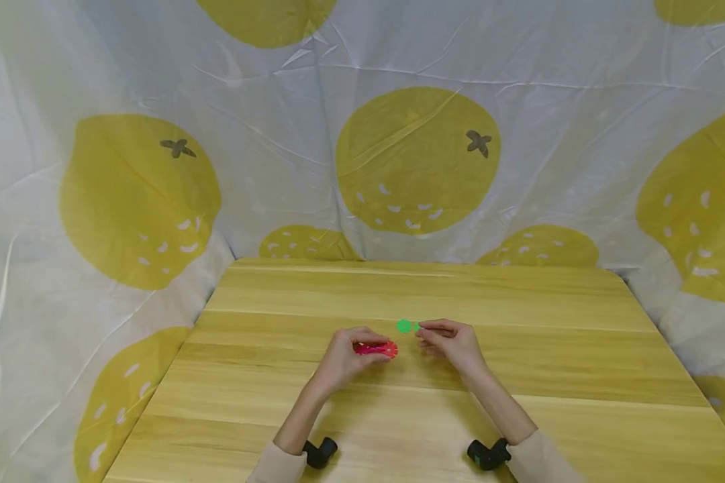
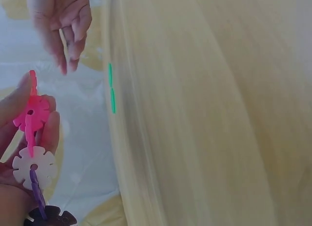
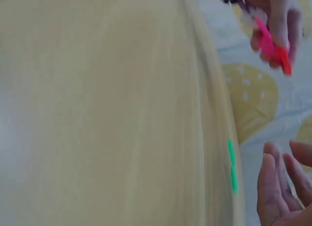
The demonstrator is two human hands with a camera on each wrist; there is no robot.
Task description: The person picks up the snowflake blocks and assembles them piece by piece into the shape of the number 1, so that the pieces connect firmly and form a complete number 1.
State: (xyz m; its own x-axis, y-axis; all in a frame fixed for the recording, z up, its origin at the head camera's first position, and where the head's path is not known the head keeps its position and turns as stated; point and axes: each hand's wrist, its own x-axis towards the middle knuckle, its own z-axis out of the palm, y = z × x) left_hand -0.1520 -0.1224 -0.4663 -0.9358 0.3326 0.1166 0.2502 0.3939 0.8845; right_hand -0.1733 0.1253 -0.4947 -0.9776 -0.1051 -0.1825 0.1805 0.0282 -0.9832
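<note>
My left hand (image 1: 346, 359) pinches a chain of notched plastic discs between thumb and fingers. In the left wrist view the chain runs from a red disc (image 2: 33, 80) through a pink disc (image 2: 36, 111), a white disc (image 2: 44, 175) and a purple disc (image 2: 37, 192) to a dark disc (image 2: 56, 217). Two green discs (image 1: 403, 326) lie on the wooden table (image 1: 459, 288), side by side, beyond the hands. Close to them hovers my right hand (image 1: 456, 342), its fingers loosely extended; both wrist views show nothing in it.
Two black angled objects (image 1: 321, 453) show beside the wrists, one at each sleeve. A pale cloth with yellow fruit prints (image 1: 419, 161) hangs behind the table and along its sides.
</note>
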